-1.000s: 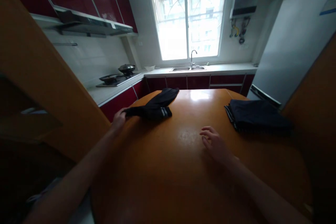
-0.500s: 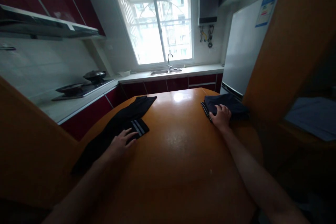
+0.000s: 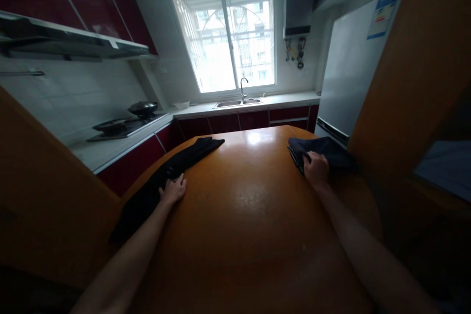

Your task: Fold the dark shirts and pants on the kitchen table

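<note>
On the left of the table lies a long black garment (image 3: pixel 156 194). My left hand (image 3: pixel 174 189) is closed at its near right side, fingers curled on the cloth; the striped end is mostly out of sight now. Over on the right rests a folded dark blue garment (image 3: pixel 336 152) with lighter edges showing at its left side. My right hand (image 3: pixel 316 170) grips its near left part, and the cloth bunches up by the fingers. The fingertips of the right hand are partly hidden by the hand itself.
Both garments rest on a glossy wooden table (image 3: pixel 253 225) with rounded ends. A sink (image 3: pixel 228 104) and a stove with pans (image 3: pixel 143 108) stand on the counters beyond. At the right are a fridge (image 3: pixel 349 68) and a wooden panel (image 3: pixel 397 78).
The striped end of the black garment has been folded leftward onto itself, and my left hand has curled. My right hand has closed on the blue cloth. The view has shifted slightly.
</note>
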Tool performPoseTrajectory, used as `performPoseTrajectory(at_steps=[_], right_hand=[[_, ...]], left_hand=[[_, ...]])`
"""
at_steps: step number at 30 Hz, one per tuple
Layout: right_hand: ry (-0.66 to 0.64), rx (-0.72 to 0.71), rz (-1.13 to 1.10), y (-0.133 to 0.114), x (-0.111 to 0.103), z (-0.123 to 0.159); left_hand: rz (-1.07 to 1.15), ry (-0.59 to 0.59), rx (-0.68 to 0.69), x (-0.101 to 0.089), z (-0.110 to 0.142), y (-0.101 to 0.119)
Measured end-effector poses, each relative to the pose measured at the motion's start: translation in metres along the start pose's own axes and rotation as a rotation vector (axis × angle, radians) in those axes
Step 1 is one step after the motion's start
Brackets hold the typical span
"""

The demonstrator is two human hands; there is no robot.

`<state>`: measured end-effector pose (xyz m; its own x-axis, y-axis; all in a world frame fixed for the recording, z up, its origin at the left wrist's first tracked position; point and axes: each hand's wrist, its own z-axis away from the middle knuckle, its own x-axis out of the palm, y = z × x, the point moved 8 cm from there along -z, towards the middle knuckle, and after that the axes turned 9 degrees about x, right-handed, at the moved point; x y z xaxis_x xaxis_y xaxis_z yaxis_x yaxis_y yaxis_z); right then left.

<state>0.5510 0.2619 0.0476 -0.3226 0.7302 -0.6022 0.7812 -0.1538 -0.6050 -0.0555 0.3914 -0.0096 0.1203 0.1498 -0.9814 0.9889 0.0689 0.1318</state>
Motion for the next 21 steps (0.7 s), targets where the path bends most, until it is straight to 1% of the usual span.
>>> performPoseTrajectory(at_steps=[1, 3, 5, 6, 7, 8, 9, 10, 11, 13, 15, 16, 17, 18, 19, 21], right_hand=[[-0.038, -0.058, -0.047, -0.018, 0.000, 0.011], [-0.172, -0.140, -0.137, -0.055, 0.009, 0.046], [-0.361, -0.217, -0.246, -0.093, 0.021, 0.092], [-0.507, -0.275, -0.321, -0.112, 0.029, 0.119], [-0.696, -0.372, -0.411, -0.132, 0.035, 0.147], [-0.824, -0.439, -0.490, -0.147, 0.036, 0.170], [-0.909, -0.486, -0.562, -0.157, 0.035, 0.185], [-0.931, -0.499, -0.618, -0.161, 0.032, 0.190], [-0.896, -0.474, -0.651, -0.160, 0.029, 0.186], [-0.744, -0.344, -0.650, -0.142, 0.030, 0.160], [-0.610, -0.175, -0.585, -0.112, 0.041, 0.129], [-0.578, -0.100, -0.547, -0.096, 0.049, 0.117], [-0.568, -0.038, -0.514, -0.082, 0.058, 0.107], [-0.573, 0.004, -0.482, -0.071, 0.067, 0.100], [-0.583, 0.028, -0.456, -0.062, 0.075, 0.096], [-0.589, 0.043, -0.427, -0.052, 0.084, 0.092]], left_hand=[[0.007, 0.081, 0.002, -0.005, 0.006, 0.003], [0.016, 0.275, 0.038, -0.019, 0.021, 0.019], [0.038, 0.445, 0.132, -0.034, 0.042, 0.048], [0.066, 0.495, 0.194, -0.041, 0.054, 0.065], [0.107, 0.512, 0.271, -0.045, 0.067, 0.085], [0.164, 0.506, 0.353, -0.048, 0.081, 0.105], [0.235, 0.482, 0.436, -0.049, 0.098, 0.126], [0.305, 0.435, 0.528, -0.049, 0.118, 0.148], [0.366, 0.360, 0.620, -0.046, 0.138, 0.169], [0.381, 0.144, 0.787, -0.033, 0.182, 0.208], [0.283, -0.048, 0.939, -0.018, 0.222, 0.236], [0.239, -0.114, 0.982, -0.013, 0.235, 0.244], [0.214, -0.156, 1.003, -0.009, 0.243, 0.249], [0.220, -0.175, 1.004, -0.007, 0.245, 0.251], [0.257, -0.177, 0.987, -0.006, 0.241, 0.251], [0.418, -0.185, 0.932, -0.005, 0.226, 0.247]])
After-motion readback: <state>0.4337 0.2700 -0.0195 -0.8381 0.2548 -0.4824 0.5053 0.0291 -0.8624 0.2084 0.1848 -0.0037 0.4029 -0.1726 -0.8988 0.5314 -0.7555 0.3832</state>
